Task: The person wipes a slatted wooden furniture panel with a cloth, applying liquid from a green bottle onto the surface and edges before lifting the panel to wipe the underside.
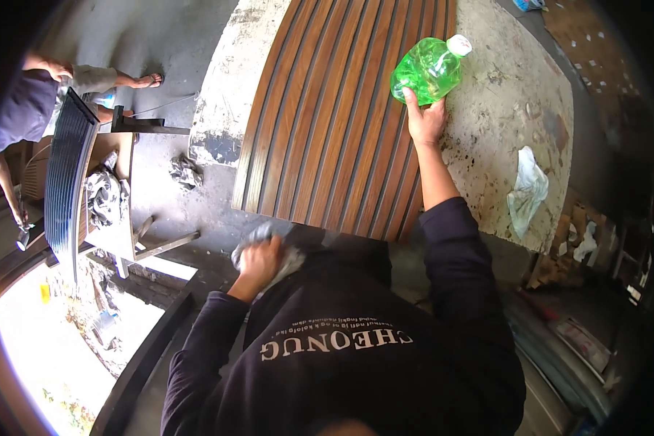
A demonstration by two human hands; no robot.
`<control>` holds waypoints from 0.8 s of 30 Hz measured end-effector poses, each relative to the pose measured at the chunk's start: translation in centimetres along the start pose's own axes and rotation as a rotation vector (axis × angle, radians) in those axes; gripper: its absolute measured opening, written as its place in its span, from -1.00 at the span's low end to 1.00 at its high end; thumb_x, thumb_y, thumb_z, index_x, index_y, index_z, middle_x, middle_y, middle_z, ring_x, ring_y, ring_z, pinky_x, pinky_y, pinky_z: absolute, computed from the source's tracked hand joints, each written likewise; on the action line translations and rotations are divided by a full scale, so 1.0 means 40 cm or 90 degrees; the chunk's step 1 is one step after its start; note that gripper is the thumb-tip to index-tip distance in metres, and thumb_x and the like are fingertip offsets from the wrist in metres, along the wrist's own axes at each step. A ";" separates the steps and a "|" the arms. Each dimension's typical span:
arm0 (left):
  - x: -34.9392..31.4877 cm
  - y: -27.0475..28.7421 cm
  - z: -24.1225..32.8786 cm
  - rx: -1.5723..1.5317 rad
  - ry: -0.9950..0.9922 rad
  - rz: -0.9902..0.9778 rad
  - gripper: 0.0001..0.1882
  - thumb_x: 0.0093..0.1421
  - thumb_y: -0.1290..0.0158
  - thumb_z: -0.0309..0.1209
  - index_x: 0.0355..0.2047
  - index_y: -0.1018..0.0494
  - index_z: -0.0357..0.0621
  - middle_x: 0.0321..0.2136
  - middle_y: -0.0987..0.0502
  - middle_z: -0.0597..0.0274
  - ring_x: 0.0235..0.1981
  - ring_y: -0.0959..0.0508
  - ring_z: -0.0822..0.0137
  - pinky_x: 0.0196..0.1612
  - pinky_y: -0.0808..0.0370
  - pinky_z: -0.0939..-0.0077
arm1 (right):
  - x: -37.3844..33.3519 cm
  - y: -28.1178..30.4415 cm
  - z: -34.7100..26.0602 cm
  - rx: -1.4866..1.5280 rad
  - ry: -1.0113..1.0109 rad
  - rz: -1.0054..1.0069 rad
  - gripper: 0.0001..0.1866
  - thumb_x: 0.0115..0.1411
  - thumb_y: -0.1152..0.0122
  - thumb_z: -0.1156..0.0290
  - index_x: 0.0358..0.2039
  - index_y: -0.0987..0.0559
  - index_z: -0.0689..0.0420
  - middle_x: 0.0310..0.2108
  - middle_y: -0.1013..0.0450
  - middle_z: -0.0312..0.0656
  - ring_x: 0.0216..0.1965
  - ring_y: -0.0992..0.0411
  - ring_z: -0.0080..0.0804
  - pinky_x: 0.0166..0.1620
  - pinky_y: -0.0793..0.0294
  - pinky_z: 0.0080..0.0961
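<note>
My right hand (427, 122) is wrapped round a green see-through plastic bottle (423, 73) with a white cap pointing to the far right. The bottle is over the right edge of a curved brown slatted wood panel (320, 123), which lies on a stained, pale worktable (501, 94). Whether the bottle touches the table or hangs just above it, I cannot tell. My left hand (258, 261) is closed on a crumpled grey-white rag (287, 263), near my body and just off the panel's near left corner. Part of the rag is hidden behind the hand.
A crumpled white cloth (528, 189) lies on the table's right side. At the left, another person (25, 109) stands by a dark slatted panel (69, 174) on a wooden stand (123, 229). A dark crumpled rag (187, 173) is on the floor between.
</note>
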State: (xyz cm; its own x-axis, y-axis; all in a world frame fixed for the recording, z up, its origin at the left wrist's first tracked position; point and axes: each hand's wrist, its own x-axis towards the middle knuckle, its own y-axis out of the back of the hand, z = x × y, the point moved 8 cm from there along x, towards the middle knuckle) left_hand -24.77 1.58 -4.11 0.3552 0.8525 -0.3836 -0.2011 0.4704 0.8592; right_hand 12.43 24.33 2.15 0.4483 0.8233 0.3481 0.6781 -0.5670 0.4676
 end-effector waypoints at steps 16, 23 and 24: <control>0.075 0.166 0.127 -0.030 -0.158 0.281 -0.87 0.04 -0.04 -0.35 -0.50 -0.30 -0.03 -0.68 -0.36 0.22 -0.66 -0.47 0.19 -0.61 -0.40 0.29 | 0.013 0.004 0.005 -0.016 0.010 0.002 -0.32 -0.09 -0.36 -0.02 -0.05 -0.40 0.15 -0.16 -0.46 -0.04 -0.13 -0.43 -0.03 -0.10 -0.39 -0.21; -0.095 0.181 0.012 -0.043 -0.016 0.106 -0.72 0.08 -0.10 -0.30 -0.25 -0.37 -0.18 -0.71 -0.43 0.09 -0.71 -0.47 0.06 -0.59 -0.41 0.21 | 0.012 0.005 0.008 -0.051 0.028 0.023 -0.31 -0.11 -0.36 -0.04 -0.05 -0.41 0.12 -0.18 -0.47 -0.05 -0.18 -0.45 -0.04 -0.12 -0.41 -0.19; -0.076 0.250 0.062 -0.064 -0.049 0.162 -0.72 0.03 -0.14 -0.36 -0.27 -0.40 -0.21 -0.68 -0.43 0.11 -0.68 -0.47 0.11 -0.59 -0.41 0.30 | 0.015 0.023 0.016 -0.079 -0.006 0.014 -0.32 -0.11 -0.36 -0.04 -0.05 -0.41 0.11 -0.19 -0.47 -0.05 -0.18 -0.45 -0.04 -0.13 -0.42 -0.19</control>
State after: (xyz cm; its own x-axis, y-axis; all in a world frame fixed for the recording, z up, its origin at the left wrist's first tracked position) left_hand -25.59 3.12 6.48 0.3493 0.9280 -0.1296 -0.3807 0.2669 0.8853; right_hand 13.68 24.30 2.28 0.4679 0.8105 0.3524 0.5913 -0.5834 0.5568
